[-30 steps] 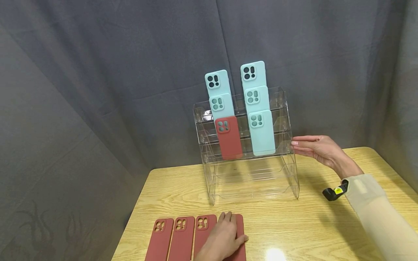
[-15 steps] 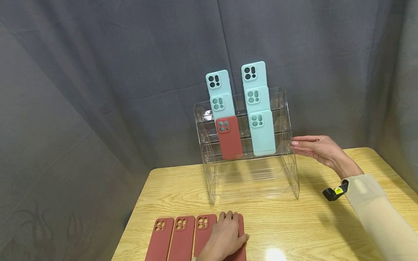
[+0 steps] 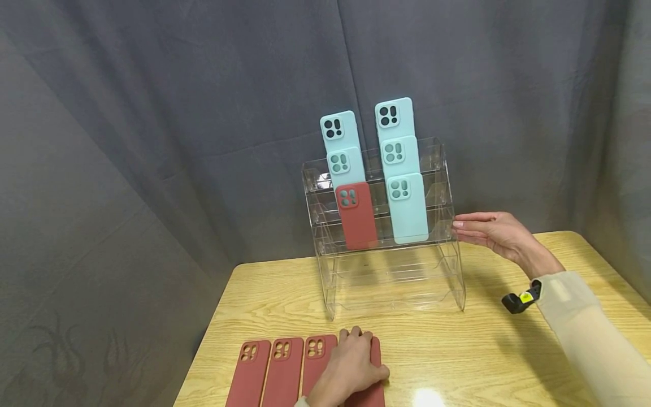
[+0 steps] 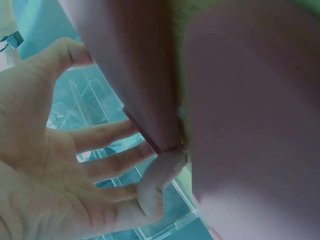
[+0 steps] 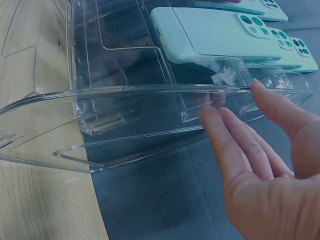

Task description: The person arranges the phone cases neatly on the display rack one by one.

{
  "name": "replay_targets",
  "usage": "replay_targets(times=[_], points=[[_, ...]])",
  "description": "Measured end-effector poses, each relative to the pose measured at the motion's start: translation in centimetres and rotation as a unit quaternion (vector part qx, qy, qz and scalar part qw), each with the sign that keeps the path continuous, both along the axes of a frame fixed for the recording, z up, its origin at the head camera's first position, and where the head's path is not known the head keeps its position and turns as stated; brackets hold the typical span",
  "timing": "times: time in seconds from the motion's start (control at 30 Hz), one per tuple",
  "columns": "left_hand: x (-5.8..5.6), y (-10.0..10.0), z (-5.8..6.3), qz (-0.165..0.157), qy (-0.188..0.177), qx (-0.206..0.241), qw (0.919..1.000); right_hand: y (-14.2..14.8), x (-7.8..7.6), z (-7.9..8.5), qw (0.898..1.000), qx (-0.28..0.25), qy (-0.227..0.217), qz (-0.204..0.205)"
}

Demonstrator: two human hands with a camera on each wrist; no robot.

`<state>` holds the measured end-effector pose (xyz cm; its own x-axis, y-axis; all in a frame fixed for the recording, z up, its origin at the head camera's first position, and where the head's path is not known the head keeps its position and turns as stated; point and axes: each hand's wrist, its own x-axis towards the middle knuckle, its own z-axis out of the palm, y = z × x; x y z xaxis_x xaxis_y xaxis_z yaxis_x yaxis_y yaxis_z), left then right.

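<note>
My left hand (image 3: 348, 364) is over the rightmost red phone case (image 3: 375, 393) in a row on the table, thumb at its right edge and fingers at its top left. In the left wrist view this held case (image 4: 130, 65) lies between thumb and fingers, its lower end at the fingertips. A clear acrylic stand (image 3: 330, 282) bears several light blue phone cases (image 3: 409, 212) and one red phone case (image 3: 357, 220). My right hand (image 3: 500, 233) touches the stand's right side with nearly straight fingers; in the right wrist view the thumb tip meets the panel's edge.
More red phone cases (image 3: 282, 373) lie side by side left of my left hand on the wooden table (image 3: 274, 294). A grey curtain (image 3: 244, 141) hangs close behind the stand. A black wrist camera (image 3: 516, 303) sticks out from my right sleeve.
My left hand has shifted slightly right, its fingers a little more bent on the red phone case, whose right edge has moved slightly right. My right hand stays at the stand.
</note>
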<state>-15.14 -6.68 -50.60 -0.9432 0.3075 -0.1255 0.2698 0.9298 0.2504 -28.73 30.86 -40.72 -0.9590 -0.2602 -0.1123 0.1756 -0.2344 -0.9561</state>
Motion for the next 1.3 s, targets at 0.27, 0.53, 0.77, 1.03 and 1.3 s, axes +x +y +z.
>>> replay_targets(times=[0.27, 0.53, 0.77, 1.03, 1.3], points=[[-0.2, 0.2, 0.8, -0.016, 0.037, 0.037, 0.9985, 0.0, 0.0, 0.0, 1.0, -0.002, 0.001, 0.001], [-0.4, 1.1, 2.1, -0.047, 0.108, 0.048, 0.9918, 0.0, -0.1, 0.0, 1.0, 0.005, -0.001, 0.001], [-1.0, 2.1, 3.6, -0.04, 0.162, 0.073, 0.9832, 0.0, -0.1, -0.1, 1.0, 0.01, 0.0, 0.0], [-2.1, 4.1, 5.4, -0.028, 0.263, 0.083, 0.9609, 0.0, -0.1, 0.0, 1.0, 0.013, 0.002, -0.002], [-4.5, 6.2, 6.4, -0.042, 0.383, 0.057, 0.9211, -0.1, -0.1, 0.0, 1.0, 0.029, 0.005, -0.004]])
